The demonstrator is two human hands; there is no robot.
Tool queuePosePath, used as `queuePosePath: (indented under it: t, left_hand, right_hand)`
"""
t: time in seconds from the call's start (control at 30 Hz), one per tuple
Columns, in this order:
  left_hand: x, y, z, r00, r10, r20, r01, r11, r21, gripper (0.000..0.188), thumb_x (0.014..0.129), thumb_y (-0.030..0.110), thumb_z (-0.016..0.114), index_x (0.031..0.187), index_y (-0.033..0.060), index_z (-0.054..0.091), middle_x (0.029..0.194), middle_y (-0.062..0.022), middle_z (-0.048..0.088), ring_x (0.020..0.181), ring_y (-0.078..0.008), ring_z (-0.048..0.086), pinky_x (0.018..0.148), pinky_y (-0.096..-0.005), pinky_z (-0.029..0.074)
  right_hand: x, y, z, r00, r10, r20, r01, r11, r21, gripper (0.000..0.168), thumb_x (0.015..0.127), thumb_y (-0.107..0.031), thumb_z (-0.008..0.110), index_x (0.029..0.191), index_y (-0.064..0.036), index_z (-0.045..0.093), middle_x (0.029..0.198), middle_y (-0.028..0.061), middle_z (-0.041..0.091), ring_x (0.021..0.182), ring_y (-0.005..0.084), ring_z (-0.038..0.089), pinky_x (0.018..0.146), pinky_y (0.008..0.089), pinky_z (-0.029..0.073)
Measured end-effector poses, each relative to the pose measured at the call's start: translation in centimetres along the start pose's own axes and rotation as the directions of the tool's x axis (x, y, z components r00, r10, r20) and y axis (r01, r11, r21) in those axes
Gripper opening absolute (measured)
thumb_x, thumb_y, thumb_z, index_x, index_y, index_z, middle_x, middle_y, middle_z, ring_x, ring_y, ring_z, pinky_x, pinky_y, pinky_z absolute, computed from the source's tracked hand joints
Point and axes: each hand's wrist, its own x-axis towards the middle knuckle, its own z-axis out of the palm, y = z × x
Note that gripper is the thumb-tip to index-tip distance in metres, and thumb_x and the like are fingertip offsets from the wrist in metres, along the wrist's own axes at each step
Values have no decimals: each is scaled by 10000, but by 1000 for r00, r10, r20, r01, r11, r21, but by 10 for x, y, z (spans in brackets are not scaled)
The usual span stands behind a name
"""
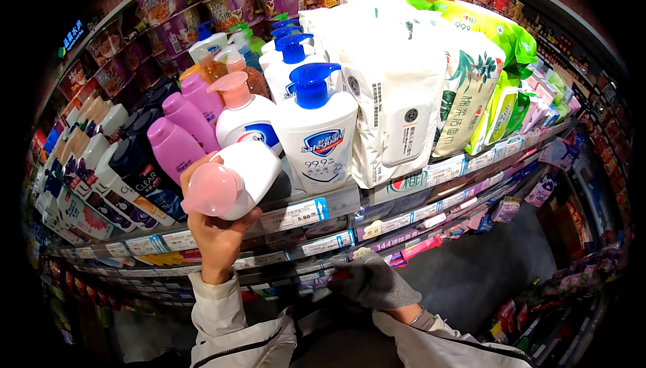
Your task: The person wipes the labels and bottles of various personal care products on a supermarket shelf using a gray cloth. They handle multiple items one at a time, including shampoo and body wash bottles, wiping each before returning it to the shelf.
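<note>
My left hand (216,244) grips a white pump bottle (259,163) with a translucent pink pump head, tilted so the pump points toward me. Behind it on the shelf is another white bottle with a pink pump (248,115). To its right stands a white Safeguard hand-wash bottle (320,148) with a blue pump. Pink bottles (174,146) lean just left of my fingers. Lower down, my right hand (378,283) wears a grey knit glove and hovers before the lower shelves. Its dark fingertips are in shadow, so whether they hold anything is unclear.
White wipes packs (404,130) and green packs (504,110) fill the shelf's right side. Dark Clear bottles (144,181) stand left. Price labels (298,215) line the shelf edge. Instant-noodle tubs (227,7) are stacked behind. Grey floor (484,262) shows at lower right.
</note>
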Motion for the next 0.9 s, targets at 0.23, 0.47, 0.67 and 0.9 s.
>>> queuePosePath:
  t: [0.23,0.47,0.67,0.9]
  left_hand:
    - [0,-5,-4,991,-128,36,130,990,-51,682,651,43,807,1236,6,457,1206,-77,474,1074,-195,500,922,-316,416]
    - [8,5,0,986,-148,72,151,988,-41,707,666,64,803,1264,17,430,1191,-76,486,1091,-199,488,938,-318,398]
    - [14,4,1,991,101,83,-116,973,199,704,726,127,747,1318,11,384,1298,-118,354,1213,-236,383,1004,-331,320]
    - [15,2,14,997,81,-3,-79,981,179,648,829,145,662,1380,34,341,1373,-141,379,1285,-249,366,1072,-353,257]
  right_hand:
    - [-14,22,0,999,23,47,-20,997,-71,408,707,-118,783,1036,19,584,541,86,536,423,214,470,439,287,353]
    - [-56,45,26,635,772,42,-648,502,573,280,709,-203,780,910,-37,678,637,85,589,472,198,474,475,282,371]
    - [-62,42,21,391,839,377,-589,-87,804,268,758,-212,736,922,-13,663,673,52,590,529,163,483,558,252,399]
    - [-38,9,-6,431,724,539,-380,-396,836,228,830,-142,660,1011,-31,577,652,-9,543,620,94,526,754,256,454]
